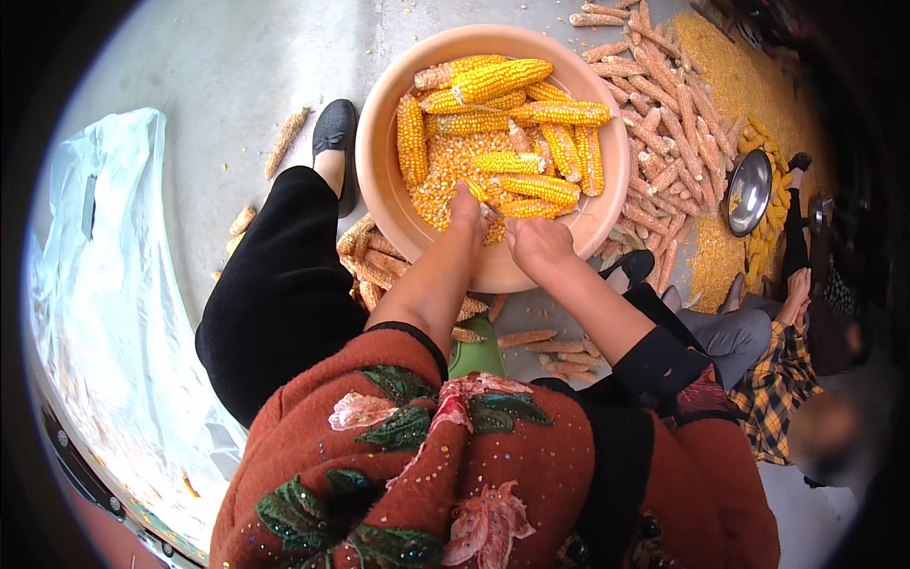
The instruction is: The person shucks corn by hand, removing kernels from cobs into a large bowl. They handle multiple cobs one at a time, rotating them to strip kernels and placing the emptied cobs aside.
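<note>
A wide, peach-coloured plastic basin [373, 142] stands between my legs. Loose corn kernels [455, 160] cover part of its bottom, and several yellow ears of corn [505, 80] lie on top, some partly stripped. My left hand [467, 213] is low inside the basin, gripping an ear of corn [476, 189] mostly hidden by the fingers. Close beside it, my right hand [539, 245] is closed around a slim metal tool [492, 208]. The tool's tip points at the held ear; its handle is hidden in my fist.
Stripped cobs [661, 121] are heaped right of the basin, more cobs [377, 263] below its left rim. Beyond are spread kernels [725, 57] and a metal bowl [748, 192]. A person in a plaid shirt [775, 387] sits at right. Plastic sheeting [106, 235] lies left; a green plastic object [480, 348] is below me.
</note>
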Tool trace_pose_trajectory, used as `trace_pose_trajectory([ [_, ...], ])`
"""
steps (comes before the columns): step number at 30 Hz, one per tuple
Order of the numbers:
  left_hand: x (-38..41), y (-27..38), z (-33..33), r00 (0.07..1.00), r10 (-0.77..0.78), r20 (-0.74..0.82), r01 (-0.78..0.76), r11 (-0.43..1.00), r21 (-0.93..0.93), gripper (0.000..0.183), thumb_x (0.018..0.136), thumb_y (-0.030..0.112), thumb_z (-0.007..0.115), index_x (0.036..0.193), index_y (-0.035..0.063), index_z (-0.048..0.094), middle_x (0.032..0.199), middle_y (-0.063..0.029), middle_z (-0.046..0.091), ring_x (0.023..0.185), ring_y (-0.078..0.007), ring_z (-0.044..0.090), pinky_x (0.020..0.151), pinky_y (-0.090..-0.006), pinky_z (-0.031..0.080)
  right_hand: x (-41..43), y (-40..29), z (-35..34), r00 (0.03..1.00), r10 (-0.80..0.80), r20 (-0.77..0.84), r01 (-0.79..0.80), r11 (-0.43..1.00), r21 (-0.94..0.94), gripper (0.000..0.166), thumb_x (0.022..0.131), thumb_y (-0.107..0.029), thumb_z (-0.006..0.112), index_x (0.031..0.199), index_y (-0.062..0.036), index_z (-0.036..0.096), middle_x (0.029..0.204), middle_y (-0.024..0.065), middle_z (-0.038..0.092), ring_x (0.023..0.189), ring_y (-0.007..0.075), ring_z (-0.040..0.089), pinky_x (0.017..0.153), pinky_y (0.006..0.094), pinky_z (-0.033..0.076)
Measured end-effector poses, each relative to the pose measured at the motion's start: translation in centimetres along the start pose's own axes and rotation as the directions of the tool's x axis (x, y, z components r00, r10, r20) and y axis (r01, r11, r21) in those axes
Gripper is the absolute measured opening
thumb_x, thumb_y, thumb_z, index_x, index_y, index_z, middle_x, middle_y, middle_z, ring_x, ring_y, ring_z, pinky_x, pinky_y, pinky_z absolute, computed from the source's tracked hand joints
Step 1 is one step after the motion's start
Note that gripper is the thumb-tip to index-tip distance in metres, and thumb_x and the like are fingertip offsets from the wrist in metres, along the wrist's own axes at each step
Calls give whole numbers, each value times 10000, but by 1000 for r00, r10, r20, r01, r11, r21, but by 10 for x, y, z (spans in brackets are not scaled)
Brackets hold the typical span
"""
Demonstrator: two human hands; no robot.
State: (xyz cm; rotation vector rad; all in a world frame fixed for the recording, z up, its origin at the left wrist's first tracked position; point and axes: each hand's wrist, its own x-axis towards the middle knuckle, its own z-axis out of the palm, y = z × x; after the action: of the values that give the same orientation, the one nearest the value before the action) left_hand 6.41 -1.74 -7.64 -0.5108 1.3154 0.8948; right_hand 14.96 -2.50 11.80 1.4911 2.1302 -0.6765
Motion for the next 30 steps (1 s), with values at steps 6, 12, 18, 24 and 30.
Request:
trace_pose_trajectory([
  [6, 0, 9, 1, 1000, -5, -10, 5, 1000, -28, 391, 916, 486, 323, 1033, 124, 416, 819, -90, 532, 576, -217, 544, 418, -353, 424, 10, -7, 6, 997, 74, 6, -74, 995, 64, 178, 822, -239, 488, 862, -121, 615, 737, 151, 628, 723, 328, 614, 646, 450, 480],
  [12, 9, 6, -1, 999, 10, -31, -11, 999, -47, 425, 896, 497, 354, 1082, 117, 397, 853, -105, 509, 599, -225, 520, 385, -310, 391, 31, -10, 0, 977, 187, 101, -205, 954, 217, 201, 817, -246, 487, 907, -167, 648, 841, 168, 641, 815, 317, 621, 706, 434, 488],
  [18, 14, 1, -1, 993, 75, -86, -74, 997, 19, 475, 896, 482, 354, 1141, 76, 387, 922, -133, 500, 640, -239, 517, 381, -326, 405, 43, -11, 13, 987, 118, 105, -119, 993, 5, 196, 799, -220, 501, 879, -126, 653, 825, 168, 646, 794, 295, 633, 692, 422, 496],
  [24, 6, 6, -6, 994, 70, -83, -60, 992, 115, 506, 898, 478, 362, 1166, 49, 391, 872, -143, 522, 567, -240, 523, 379, -337, 411, 54, -3, -22, 762, 307, 570, -605, 651, 458, 212, 824, -298, 527, 881, -140, 655, 886, 140, 648, 856, 300, 619, 716, 416, 488],
  [30, 31, 2, -12, 998, 53, -44, -55, 997, -46, 491, 901, 467, 369, 1166, 56, 418, 869, -131, 531, 563, -242, 513, 381, -354, 406, 48, -20, 11, 951, 239, 197, -278, 940, 200, 209, 831, -298, 529, 956, -180, 648, 926, 119, 645, 917, 289, 602, 772, 402, 472],
])
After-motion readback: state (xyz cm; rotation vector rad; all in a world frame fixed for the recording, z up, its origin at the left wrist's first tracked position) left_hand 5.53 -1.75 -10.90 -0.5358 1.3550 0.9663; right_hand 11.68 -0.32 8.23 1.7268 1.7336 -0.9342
